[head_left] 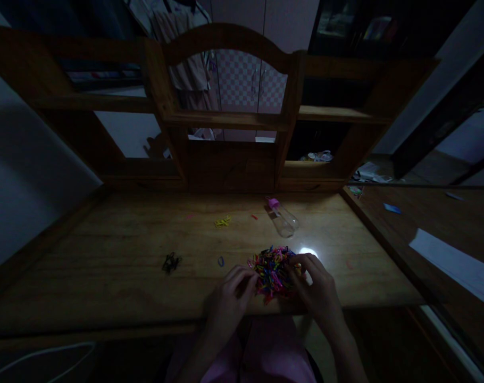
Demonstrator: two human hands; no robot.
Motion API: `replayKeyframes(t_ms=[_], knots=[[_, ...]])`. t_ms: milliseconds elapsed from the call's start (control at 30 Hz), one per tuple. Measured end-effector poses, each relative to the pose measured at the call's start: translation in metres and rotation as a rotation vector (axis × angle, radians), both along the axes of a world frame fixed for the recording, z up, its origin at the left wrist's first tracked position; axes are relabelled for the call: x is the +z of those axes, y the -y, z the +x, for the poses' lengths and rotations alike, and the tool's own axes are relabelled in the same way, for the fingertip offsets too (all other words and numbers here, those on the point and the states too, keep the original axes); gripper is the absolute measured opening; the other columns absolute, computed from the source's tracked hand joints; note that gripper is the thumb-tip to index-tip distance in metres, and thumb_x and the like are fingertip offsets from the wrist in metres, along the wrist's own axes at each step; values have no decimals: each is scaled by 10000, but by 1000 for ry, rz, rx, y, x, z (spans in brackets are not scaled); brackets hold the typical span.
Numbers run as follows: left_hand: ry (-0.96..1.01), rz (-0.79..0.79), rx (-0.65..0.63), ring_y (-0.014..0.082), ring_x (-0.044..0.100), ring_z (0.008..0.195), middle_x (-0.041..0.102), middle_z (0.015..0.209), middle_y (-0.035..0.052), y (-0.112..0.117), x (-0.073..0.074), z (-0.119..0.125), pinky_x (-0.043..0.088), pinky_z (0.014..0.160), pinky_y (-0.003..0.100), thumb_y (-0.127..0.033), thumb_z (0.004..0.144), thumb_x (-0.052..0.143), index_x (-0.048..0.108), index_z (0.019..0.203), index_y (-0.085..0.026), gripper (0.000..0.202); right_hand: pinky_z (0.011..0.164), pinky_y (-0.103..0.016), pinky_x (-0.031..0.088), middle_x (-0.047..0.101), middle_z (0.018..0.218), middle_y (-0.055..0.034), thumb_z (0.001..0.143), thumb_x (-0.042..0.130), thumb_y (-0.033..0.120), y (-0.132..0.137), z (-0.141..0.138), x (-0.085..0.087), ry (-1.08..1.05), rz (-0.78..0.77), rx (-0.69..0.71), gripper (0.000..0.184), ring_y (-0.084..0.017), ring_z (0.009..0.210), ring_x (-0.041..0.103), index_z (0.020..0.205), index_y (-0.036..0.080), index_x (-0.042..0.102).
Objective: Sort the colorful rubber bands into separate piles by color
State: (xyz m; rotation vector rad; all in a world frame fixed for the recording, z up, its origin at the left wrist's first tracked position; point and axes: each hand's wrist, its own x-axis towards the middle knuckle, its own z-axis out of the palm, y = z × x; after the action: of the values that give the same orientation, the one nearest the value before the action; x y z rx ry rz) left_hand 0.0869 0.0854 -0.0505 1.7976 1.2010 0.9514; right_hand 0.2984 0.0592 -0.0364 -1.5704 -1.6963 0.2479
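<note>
A heap of small multicoloured pieces, perhaps clips or bands, lies near the front edge of a wooden desk. My left hand rests at the heap's left side with fingers curled toward it. My right hand is at the heap's right side, fingertips bent into the pieces. What the fingers pinch is too small and dark to make out. The room is dim.
A clear little bottle with a pink cap lies on its side behind the heap. Sorted bits sit apart: yellow ones, a black cluster, a blue one, a red one. A wooden hutch rises at the back.
</note>
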Motion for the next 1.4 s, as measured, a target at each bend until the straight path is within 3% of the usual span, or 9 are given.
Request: replayKeyframes(t_ms=[367, 633, 833, 933, 1033, 1167, 1233, 1300, 1400], knots=[[0, 26, -3, 166, 620, 895, 660, 933, 18, 0, -1, 1, 467, 803, 268, -304, 919, 512, 655, 875, -228, 168, 728, -281, 443, 589, 889, -31, 827, 607, 178, -10, -8, 0, 25, -178, 82, 54, -187, 845, 572, 820, 220, 640], [9, 63, 5, 164, 617, 882, 655, 907, 22, 0, -2, 1, 462, 798, 266, -292, 918, 510, 660, 859, -220, 176, 676, -258, 438, 568, 889, -33, 889, 553, 229, -8, -9, 2, -139, -109, 61, 78, -161, 778, 567, 858, 196, 618], [92, 40, 26, 184, 627, 875, 670, 891, 38, 0, -3, 0, 464, 808, 286, -312, 890, 551, 683, 842, -207, 175, 670, -262, 438, 578, 915, -42, 924, 534, 318, -5, -5, 0, -290, -34, -35, 156, -171, 806, 564, 867, 196, 613], [300, -76, 130, 203, 639, 913, 691, 923, 58, 0, -4, 1, 470, 848, 307, -331, 859, 594, 690, 861, -189, 172, 663, -262, 432, 577, 912, -40, 923, 541, 321, 1, -6, 5, -304, -5, -72, 151, -173, 812, 561, 878, 199, 617], [730, -296, 200, 219, 634, 1026, 698, 1034, 86, 5, 3, 5, 443, 974, 351, -312, 854, 585, 683, 939, -160, 200, 658, -257, 425, 574, 904, -37, 926, 538, 293, 10, -15, 18, -309, 11, -31, 127, -166, 800, 556, 880, 199, 609], [1237, -712, -18, 218, 576, 1175, 643, 1215, 121, 18, 25, 17, 385, 1081, 372, -248, 880, 472, 666, 1050, -128, 285, 664, -250, 425, 575, 896, -35, 919, 538, 231, 25, -36, 40, -290, 6, 153, 87, -154, 782, 549, 884, 201, 611], [1278, -844, -130, 212, 542, 1222, 616, 1265, 124, 25, 35, 23, 382, 1092, 365, -238, 893, 434, 660, 1089, -132, 318, 701, -253, 434, 584, 912, -38, 903, 550, 196, 31, -45, 46, -268, -11, 246, 81, -160, 823, 560, 885, 207, 629], [1257, -874, -177, 215, 543, 1223, 632, 1241, 120, 31, 42, 27, 412, 1072, 383, -242, 903, 418, 666, 1083, -150, 320, 730, -257, 441, 594, 918, -39, 880, 569, 172, 33, -51, 48, -254, -22, 286, 92, -167, 856, 571, 855, 212, 647], [1232, -867, -184, 223, 567, 1195, 666, 1175, 102, 33, 43, 29, 468, 1019, 431, -230, 911, 392, 673, 1055, -185, 319, 693, -255, 442, 605, 872, -34, 857, 602, 199, 34, -53, 45, -267, -26, 200, 62, -169, 800, 572, 809, 211, 640]])
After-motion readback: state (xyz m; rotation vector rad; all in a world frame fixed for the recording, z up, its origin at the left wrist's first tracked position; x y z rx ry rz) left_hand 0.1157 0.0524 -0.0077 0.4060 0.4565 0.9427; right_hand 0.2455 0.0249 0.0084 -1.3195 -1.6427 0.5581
